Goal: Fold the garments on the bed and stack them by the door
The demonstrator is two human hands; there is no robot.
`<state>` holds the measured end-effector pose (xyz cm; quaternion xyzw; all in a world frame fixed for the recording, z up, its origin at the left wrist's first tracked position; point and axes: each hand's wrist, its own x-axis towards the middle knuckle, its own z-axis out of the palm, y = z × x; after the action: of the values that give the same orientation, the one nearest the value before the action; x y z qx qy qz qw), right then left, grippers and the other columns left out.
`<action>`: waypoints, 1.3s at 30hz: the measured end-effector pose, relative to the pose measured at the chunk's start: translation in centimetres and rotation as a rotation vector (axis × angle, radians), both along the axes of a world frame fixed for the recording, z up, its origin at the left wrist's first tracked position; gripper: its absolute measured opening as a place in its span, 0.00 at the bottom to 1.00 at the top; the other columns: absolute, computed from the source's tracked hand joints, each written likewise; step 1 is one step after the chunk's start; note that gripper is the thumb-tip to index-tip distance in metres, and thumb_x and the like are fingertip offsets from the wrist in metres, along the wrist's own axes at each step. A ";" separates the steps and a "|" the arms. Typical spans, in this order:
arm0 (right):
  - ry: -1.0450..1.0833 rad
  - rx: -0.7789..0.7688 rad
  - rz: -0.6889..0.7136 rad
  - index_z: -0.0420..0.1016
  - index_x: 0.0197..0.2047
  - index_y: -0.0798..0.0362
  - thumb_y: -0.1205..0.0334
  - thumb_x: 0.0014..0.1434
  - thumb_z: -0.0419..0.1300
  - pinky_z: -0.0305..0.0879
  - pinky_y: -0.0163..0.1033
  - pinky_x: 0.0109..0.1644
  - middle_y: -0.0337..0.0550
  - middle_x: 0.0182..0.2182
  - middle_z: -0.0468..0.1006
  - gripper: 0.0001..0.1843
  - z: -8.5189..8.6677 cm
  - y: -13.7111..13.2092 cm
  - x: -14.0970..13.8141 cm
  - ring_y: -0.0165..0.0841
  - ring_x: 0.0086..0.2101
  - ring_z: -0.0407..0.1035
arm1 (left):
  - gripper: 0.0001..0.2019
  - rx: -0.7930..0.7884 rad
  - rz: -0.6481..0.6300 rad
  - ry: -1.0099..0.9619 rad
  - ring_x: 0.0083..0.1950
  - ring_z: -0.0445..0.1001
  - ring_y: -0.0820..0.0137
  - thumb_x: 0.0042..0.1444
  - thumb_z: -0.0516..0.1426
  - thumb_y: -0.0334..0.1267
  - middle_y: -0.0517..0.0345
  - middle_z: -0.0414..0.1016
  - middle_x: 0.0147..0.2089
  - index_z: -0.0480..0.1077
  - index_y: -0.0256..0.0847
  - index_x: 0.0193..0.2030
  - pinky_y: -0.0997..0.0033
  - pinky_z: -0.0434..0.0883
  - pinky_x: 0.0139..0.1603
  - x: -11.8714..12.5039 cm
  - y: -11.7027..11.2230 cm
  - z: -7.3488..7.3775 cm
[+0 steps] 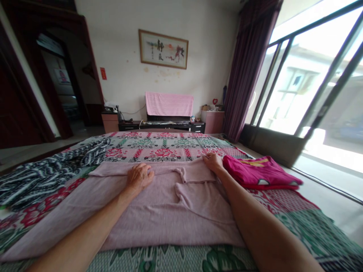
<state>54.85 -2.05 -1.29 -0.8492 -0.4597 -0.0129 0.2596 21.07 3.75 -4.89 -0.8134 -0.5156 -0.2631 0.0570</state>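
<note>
A pale mauve shirt (170, 223) lies spread on the bed, its far side turned over in a long strip. One short sleeve (198, 175) rests on top, toward the right. My left hand (140, 176) presses on the folded strip left of the middle, palm down with the fingers resting on the cloth. At the shirt's far right corner, my right hand (213, 161) has its fingers closed on the edge of the fabric. Both forearms reach across the shirt and cover parts of it.
Folded magenta clothing (262, 172) sits to the right of the shirt. Black-and-white patterned cloth (53, 170) lies bunched at the left. Beneath everything is a flowered bedspread (163, 152). Beyond the bed stands a low cabinet (198, 127) near a pink-draped screen (169, 104).
</note>
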 end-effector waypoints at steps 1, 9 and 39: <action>-0.014 -0.005 -0.008 0.78 0.48 0.53 0.53 0.58 0.54 0.64 0.39 0.45 0.52 0.41 0.79 0.20 0.1 -0.1 -0.2 0.42 0.44 0.72 | 0.14 -0.003 0.003 0.005 0.50 0.72 0.62 0.55 0.51 0.41 0.53 0.76 0.49 0.75 0.44 0.43 0.64 0.66 0.53 0.0 0.0 0.0; -0.229 0.177 0.390 0.78 0.46 0.50 0.66 0.58 0.51 0.62 0.33 0.47 0.44 0.43 0.78 0.17 2.3 -0.6 -4.5 0.33 0.42 0.71 | 0.14 0.013 -0.004 0.014 0.48 0.73 0.62 0.55 0.51 0.42 0.52 0.77 0.46 0.76 0.43 0.41 0.65 0.66 0.51 0.0 -0.1 0.1; -0.268 -0.009 0.398 0.81 0.38 0.53 0.65 0.56 0.53 0.61 0.30 0.41 0.45 0.36 0.82 0.14 0.9 -0.1 -3.8 0.32 0.37 0.73 | 0.14 0.012 0.017 0.027 0.47 0.73 0.62 0.55 0.51 0.42 0.52 0.77 0.45 0.76 0.44 0.40 0.65 0.67 0.47 0.3 -0.4 0.2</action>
<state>51.01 -2.10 -0.35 -0.7336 -0.6486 -0.0721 0.1898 21.33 3.33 -4.71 -0.8122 -0.5199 -0.2548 0.0710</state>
